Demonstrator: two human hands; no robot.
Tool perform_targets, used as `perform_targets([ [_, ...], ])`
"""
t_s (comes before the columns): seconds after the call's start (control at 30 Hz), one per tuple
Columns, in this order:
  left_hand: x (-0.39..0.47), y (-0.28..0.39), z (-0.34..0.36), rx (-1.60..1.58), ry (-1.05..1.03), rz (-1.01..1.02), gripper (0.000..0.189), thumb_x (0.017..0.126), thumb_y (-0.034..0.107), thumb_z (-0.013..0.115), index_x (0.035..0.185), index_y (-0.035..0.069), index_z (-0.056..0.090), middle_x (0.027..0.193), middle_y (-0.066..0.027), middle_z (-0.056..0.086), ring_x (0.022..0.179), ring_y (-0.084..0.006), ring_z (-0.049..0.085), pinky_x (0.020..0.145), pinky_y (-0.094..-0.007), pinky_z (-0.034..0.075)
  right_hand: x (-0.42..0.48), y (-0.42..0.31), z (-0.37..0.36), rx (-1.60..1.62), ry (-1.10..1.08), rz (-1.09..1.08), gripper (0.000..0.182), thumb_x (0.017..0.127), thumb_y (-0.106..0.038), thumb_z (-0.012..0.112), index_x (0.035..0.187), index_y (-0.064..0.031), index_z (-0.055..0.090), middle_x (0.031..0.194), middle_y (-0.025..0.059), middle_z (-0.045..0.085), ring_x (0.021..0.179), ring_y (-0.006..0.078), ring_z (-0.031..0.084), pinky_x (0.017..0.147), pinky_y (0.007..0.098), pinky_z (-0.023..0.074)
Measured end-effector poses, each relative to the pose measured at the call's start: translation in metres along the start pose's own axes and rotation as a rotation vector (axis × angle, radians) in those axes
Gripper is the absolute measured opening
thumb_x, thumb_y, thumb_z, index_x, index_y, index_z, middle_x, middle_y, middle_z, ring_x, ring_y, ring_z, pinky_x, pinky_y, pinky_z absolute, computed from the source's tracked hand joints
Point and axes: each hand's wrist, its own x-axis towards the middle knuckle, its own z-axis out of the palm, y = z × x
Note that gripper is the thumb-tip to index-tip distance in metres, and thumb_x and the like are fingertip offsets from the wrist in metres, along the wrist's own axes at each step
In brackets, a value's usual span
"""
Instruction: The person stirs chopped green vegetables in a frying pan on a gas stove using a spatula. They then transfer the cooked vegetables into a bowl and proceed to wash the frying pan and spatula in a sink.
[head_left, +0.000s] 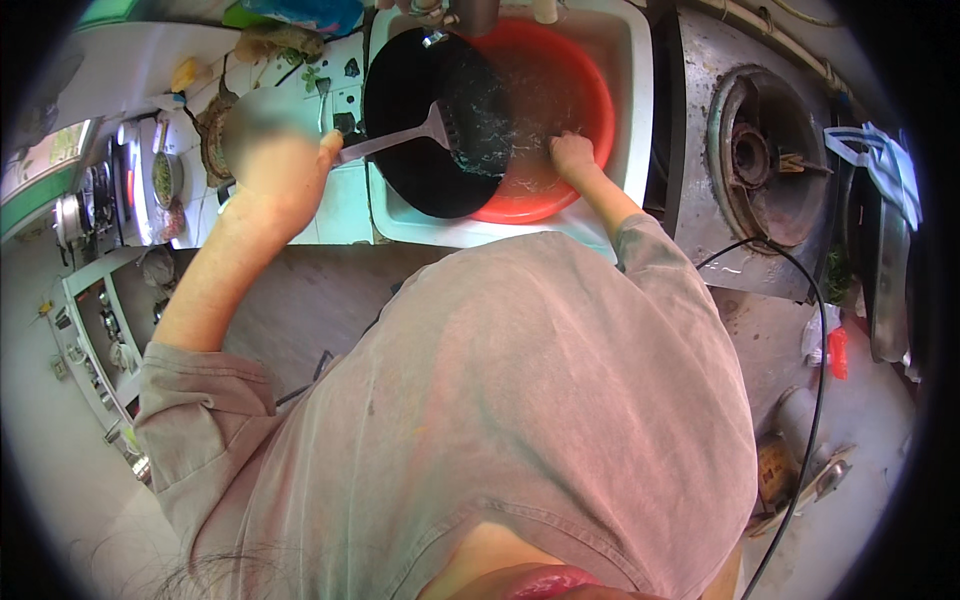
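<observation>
In my left hand (289, 169) is the handle of a metal slotted spatula (397, 139); part of that hand is blurred. The spatula's slotted head lies over the inside of a black wok (420, 172), which is tilted in the white sink (637, 90). Water shows at the wok's right side, where it overlaps a red plastic basin (596, 82) filled with cloudy water. My right hand (574, 154) is at the water's surface on the right of the basin, its fingers bent and partly hidden; whether it holds anything cannot be told.
A faucet (435, 34) stands at the sink's far edge. Right of the sink is a metal stove with a round burner (750, 154), and a black cable (821, 352) hangs in front. A fork (322, 105), scraps and a bowl of greens (165, 180) lie on the tiled counter at left.
</observation>
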Motion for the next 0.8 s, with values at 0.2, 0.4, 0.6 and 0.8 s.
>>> perform_targets([
  [0.2, -0.008, -0.002, -0.068, 0.284, -0.022, 0.033, 0.032, 0.081, 0.002, 0.052, 0.111, 0.011, 0.059, 0.074, -0.0102, 0.061, 0.074, -0.027, 0.064, 0.062, -0.0379, 0.049, -0.003, 0.001, 0.001, 0.125, 0.068, 0.044, 0.027, 0.077, -0.016, 0.057, 0.102, -0.0102, 0.065, 0.102, 0.0183, 0.064, 0.091, 0.031, 0.065, 0.076, 0.0415, 0.0535],
  [0.4, -0.024, -0.005, -0.083, 0.312, -0.078, 0.029, 0.03, 0.079, 0.003, 0.056, 0.108, 0.01, 0.061, 0.069, -0.0112, 0.062, 0.072, -0.0287, 0.064, 0.061, -0.0394, 0.049, -0.015, -0.003, -0.017, 0.371, 0.259, 0.068, 0.038, 0.072, -0.023, 0.061, 0.109, -0.0132, 0.063, 0.105, 0.0194, 0.062, 0.093, 0.0361, 0.063, 0.08, 0.0452, 0.0514],
  [0.6, -0.041, -0.01, -0.079, 0.256, -0.081, 0.038, 0.032, 0.076, 0.008, 0.064, 0.108, 0.009, 0.062, 0.07, -0.0135, 0.063, 0.071, -0.0318, 0.064, 0.062, -0.0417, 0.049, -0.015, -0.001, -0.019, 0.392, 0.225, 0.071, 0.043, 0.07, -0.024, 0.065, 0.112, -0.0133, 0.061, 0.106, 0.0194, 0.061, 0.095, 0.0367, 0.062, 0.083, 0.0451, 0.0503],
  [0.8, -0.039, -0.015, -0.068, 0.16, -0.152, 0.046, 0.039, 0.075, 0.012, 0.068, 0.113, 0.009, 0.061, 0.076, -0.0153, 0.065, 0.076, -0.0325, 0.064, 0.065, -0.0426, 0.049, -0.02, -0.002, -0.018, 0.412, 0.315, 0.025, 0.037, 0.075, -0.026, 0.062, 0.109, -0.0111, 0.062, 0.104, 0.0193, 0.062, 0.093, 0.0368, 0.062, 0.082, 0.0456, 0.0505],
])
